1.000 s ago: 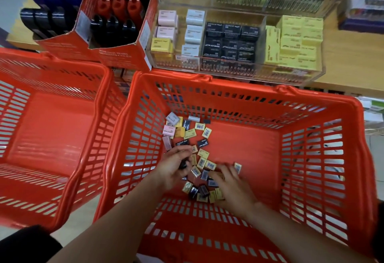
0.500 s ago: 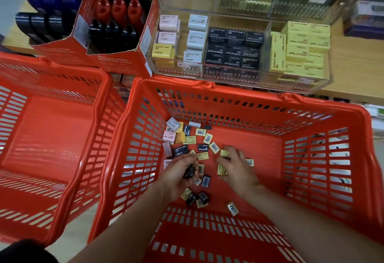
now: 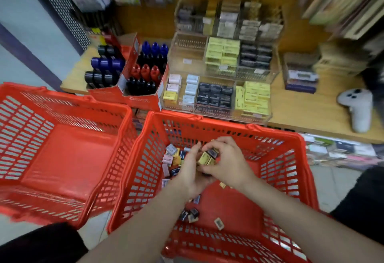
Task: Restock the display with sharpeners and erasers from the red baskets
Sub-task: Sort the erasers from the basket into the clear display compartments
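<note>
Both hands, left hand [image 3: 190,169] and right hand [image 3: 225,163], meet cupped around a clutch of small erasers [image 3: 207,156] above the right red basket [image 3: 291,179], seemingly gathered for the acrylic display [image 3: 218,96] at twelve o'clock.

Both hands [image 3: 209,163] around small packets [image 3: 207,156]

My forearms are bare right up to the elbows, no sleeves, no watch, no rings that I can make out on my left hand [image 3: 190,174] or right hand [image 3: 226,164]; dark black clothing shows at both lower corners
</note>
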The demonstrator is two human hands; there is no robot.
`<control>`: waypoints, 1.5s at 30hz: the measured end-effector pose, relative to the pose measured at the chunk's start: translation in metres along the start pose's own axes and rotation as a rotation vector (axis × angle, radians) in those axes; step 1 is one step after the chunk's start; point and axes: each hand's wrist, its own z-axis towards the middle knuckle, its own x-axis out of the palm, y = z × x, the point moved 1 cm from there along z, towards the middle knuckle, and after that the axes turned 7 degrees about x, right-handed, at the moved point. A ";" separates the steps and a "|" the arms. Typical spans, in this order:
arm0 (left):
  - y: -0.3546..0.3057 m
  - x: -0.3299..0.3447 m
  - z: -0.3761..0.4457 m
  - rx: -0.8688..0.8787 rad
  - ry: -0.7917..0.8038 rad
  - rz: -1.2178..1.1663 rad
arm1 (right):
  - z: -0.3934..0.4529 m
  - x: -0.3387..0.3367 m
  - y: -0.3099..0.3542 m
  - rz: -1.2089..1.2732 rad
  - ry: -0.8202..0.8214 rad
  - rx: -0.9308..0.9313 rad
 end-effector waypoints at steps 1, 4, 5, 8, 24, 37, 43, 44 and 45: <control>-0.009 0.015 -0.016 0.003 0.036 0.013 | -0.010 -0.016 0.011 -0.018 -0.012 -0.019; -0.038 0.054 -0.066 0.029 0.105 0.214 | -0.040 -0.066 0.047 -0.048 0.016 -0.108; -0.047 0.065 -0.081 0.037 0.110 0.275 | -0.049 -0.082 0.059 -0.043 0.039 -0.137; -0.073 0.092 -0.122 0.059 0.116 0.316 | -0.068 -0.129 0.087 0.094 0.055 -0.189; -0.098 0.138 -0.114 0.032 0.254 0.230 | -0.050 -0.179 0.084 0.541 -0.045 -0.040; -0.118 0.139 -0.067 0.038 0.023 0.036 | 0.044 -0.183 -0.010 -0.183 -0.289 0.027; -0.118 0.138 -0.064 0.041 -0.013 0.038 | 0.053 -0.172 -0.023 -0.209 -0.318 0.002; -0.118 0.139 -0.065 0.037 -0.009 0.040 | 0.053 -0.172 -0.025 -0.207 -0.312 0.010; -0.118 0.140 -0.066 0.032 -0.005 0.043 | 0.054 -0.172 -0.026 -0.204 -0.305 0.017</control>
